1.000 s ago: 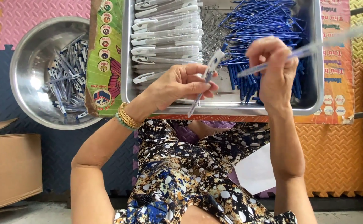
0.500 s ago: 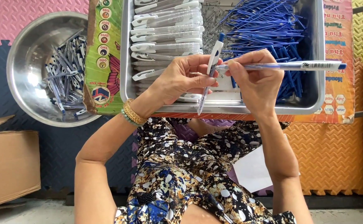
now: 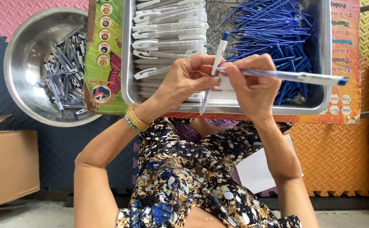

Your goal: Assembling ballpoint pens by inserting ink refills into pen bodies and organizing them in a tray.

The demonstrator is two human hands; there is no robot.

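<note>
My left hand (image 3: 188, 80) grips a white pen (image 3: 215, 67) that stands nearly upright, blue end up, over the front of the steel tray (image 3: 127, 63). My right hand (image 3: 252, 86) pinches one end of a clear pen barrel (image 3: 290, 76) with a blue refill inside; it points right and ends in a blue tip. The two hands touch above the tray's front rim. Inside the tray, white pen barrels (image 3: 167, 29) are stacked on the left and loose blue refills (image 3: 273, 29) are heaped on the right.
A round steel bowl (image 3: 20, 63) holding several assembled pens (image 3: 64, 71) sits to the left on foam floor mats. A green printed sheet (image 3: 106, 59) lies between bowl and tray. A cardboard box (image 3: 11, 164) is at lower left, white paper (image 3: 258, 169) by my knee.
My right hand came down from the raised position to meet my left hand. The clear barrel swung level, pointing right. The white pen in my left hand turned more upright.
</note>
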